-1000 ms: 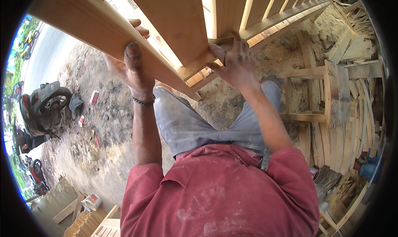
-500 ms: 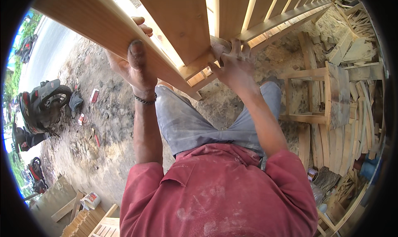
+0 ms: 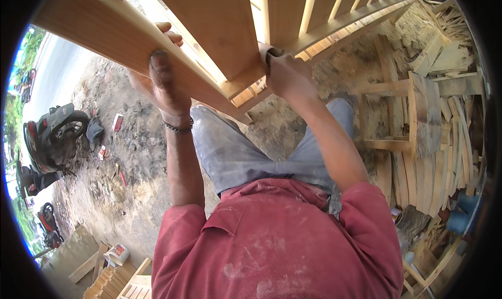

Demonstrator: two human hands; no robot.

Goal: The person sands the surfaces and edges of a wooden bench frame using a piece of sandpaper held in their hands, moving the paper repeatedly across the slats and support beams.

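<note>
A pale slatted wooden piece of furniture point(image 3: 209, 27) fills the top of the view, tilted toward me. My left hand point(image 3: 170, 87) is closed round its thick left post point(image 3: 112, 29), the thumb on the near face and the fingertips showing behind the edge. My right hand point(image 3: 292, 78) is closed on a curled sheet that looks like sandpaper point(image 3: 267, 53), brownish outside and dark inside. It presses the sheet by the lower end of the wide board, where the slats meet the rail point(image 3: 355, 16). Part of the sheet is hidden by my fingers.
On the right stand a small wooden stool-like frame point(image 3: 413, 116) and heaps of offcuts point(image 3: 452, 152). A motorcycle point(image 3: 55, 134) is parked at left on the dirt ground point(image 3: 136, 168). A white bucket point(image 3: 116, 254) and stacked wood strips point(image 3: 107, 282) lie at lower left.
My right hand has moved slightly left, and its spread fingers have closed round the sheet. My left hand keeps its hold on the post; the furniture appears shifted a little left.
</note>
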